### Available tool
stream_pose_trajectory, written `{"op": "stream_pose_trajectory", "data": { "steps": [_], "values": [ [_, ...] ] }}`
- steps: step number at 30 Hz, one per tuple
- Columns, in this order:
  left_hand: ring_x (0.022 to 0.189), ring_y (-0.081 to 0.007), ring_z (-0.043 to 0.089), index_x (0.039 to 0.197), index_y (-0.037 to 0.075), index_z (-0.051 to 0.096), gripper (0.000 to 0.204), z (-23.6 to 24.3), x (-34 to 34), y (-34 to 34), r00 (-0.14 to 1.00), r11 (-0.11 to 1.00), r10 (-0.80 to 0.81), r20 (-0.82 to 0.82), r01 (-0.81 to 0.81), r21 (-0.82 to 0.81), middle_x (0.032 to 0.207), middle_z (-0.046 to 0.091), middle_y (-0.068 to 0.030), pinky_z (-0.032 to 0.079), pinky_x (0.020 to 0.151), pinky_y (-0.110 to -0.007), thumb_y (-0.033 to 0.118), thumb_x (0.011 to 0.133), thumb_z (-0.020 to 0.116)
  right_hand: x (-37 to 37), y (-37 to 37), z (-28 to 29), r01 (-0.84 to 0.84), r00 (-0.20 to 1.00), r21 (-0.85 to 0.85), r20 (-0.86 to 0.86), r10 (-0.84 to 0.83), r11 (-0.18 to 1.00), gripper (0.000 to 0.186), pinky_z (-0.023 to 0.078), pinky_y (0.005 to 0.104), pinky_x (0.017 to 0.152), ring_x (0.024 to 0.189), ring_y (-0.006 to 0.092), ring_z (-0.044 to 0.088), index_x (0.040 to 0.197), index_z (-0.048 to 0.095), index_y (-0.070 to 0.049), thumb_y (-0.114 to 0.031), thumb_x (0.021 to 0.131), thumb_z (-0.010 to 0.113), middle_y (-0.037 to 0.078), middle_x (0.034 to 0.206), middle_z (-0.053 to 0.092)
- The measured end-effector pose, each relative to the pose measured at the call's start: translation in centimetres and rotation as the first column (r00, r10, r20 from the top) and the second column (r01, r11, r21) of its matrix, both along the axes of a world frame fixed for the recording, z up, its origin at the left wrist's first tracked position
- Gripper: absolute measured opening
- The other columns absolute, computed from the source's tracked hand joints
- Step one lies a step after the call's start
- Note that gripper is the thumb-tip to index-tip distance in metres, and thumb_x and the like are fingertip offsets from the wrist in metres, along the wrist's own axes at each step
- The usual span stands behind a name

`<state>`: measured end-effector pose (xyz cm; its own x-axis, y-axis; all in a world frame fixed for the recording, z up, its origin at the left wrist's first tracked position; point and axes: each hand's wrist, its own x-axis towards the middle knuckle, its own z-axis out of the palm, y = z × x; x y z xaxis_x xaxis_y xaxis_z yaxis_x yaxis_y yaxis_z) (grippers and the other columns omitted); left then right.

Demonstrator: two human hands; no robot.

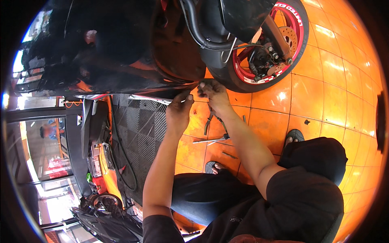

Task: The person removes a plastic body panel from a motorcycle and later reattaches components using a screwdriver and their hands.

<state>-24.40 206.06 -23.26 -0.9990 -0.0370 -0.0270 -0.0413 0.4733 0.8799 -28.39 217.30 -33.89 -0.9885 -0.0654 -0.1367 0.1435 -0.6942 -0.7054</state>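
We see the left hand (178, 111) curled closed against the glossy black motorcycle fairing's (133, 81) lower edge. Just right, the right hand (214, 95) pinches something small there; what, we cannot tell. Dark-handled pliers (208, 121) lie on the orange tiled floor (324, 93) below.

Tight gap under black fairing (121, 60), both hands crowded at its lower edge: left hand (179, 111), right hand (214, 95). Front tyre (227, 77) blocks immediately right. Pliers (209, 121) and loose tools (210, 140) clutter orange floor tiles (324, 101) between forearms. Open tiles farther right. Black grid mat (139, 129) and hose (121, 162) to left.
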Motion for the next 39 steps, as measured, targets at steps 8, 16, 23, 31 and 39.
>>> {"op": "stream_pose_trajectory", "data": {
  "steps": [8,16,23,31,39],
  "values": [
    [0.086,-0.0157,0.065,0.11,-0.001,0.065,0.032,-0.1,2.8,-3.0,0.988,0.944,-0.025,0.152,0.073,-0.321,0.095,0.07,-0.0096,0.05,0.077,-0.029,0.024,0.09,0.066,-2.9,-4.5,2.0,0.371,0.884,0.325,0.163,-0.438,0.87,0.036,0.035,0.033,0.101,0.119,0.0233,0.049,0.12,0.058,-0.001,-0.024,0.092,0.061,0.014,0.129,0.055],
    [0.101,-0.0173,0.063,0.116,-0.003,0.062,0.038,-0.6,4.6,-6.4,0.936,0.961,0.018,0.35,0.081,-0.265,0.108,0.068,-0.0139,0.047,0.089,-0.028,0.026,0.093,0.063,-6.2,-5.9,-0.1,0.481,0.821,0.091,0.304,-0.484,0.872,0.04,0.035,0.0354,0.102,0.117,0.0265,0.052,0.125,0.053,0.003,-0.011,0.089,0.063,0.014,0.129,0.056],
    [0.09,-0.0191,0.066,0.113,0.002,0.066,0.037,-1.7,5.1,-7.6,0.951,0.939,-0.042,0.306,0.143,-0.314,0.102,0.07,-0.011,0.051,0.08,-0.03,0.032,0.091,0.063,-5.6,-5.7,1.6,0.477,0.819,0.035,0.344,-0.459,0.878,0.04,0.035,0.0327,0.101,0.114,0.0225,0.052,0.123,0.055,0.003,-0.014,0.088,0.063,0.01,0.127,0.057],
    [0.104,-0.0237,0.063,0.116,-0.002,0.063,0.044,0.3,5.2,-6.6,0.907,0.923,-0.028,0.42,0.185,-0.337,0.11,0.067,-0.0177,0.049,0.089,-0.033,0.034,0.092,0.061,-6.8,-6.1,-0.3,0.531,0.813,0.013,0.274,-0.514,0.847,0.038,0.038,0.0319,0.099,0.11,0.0206,0.055,0.121,0.057,0.005,-0.012,0.088,0.064,0.011,0.123,0.06],
    [0.103,-0.0236,0.064,0.116,-0.003,0.063,0.043,-0.4,5.6,-7.7,0.899,0.921,-0.049,0.435,0.209,-0.328,0.111,0.067,-0.0173,0.049,0.089,-0.033,0.034,0.092,0.061,-6.8,-6.6,0.7,0.616,0.747,-0.103,0.392,-0.537,0.781,0.032,0.042,0.0313,0.096,0.105,0.0203,0.058,0.112,0.06,0.005,-0.001,0.082,0.067,0.011,0.117,0.062]
  ]
}}
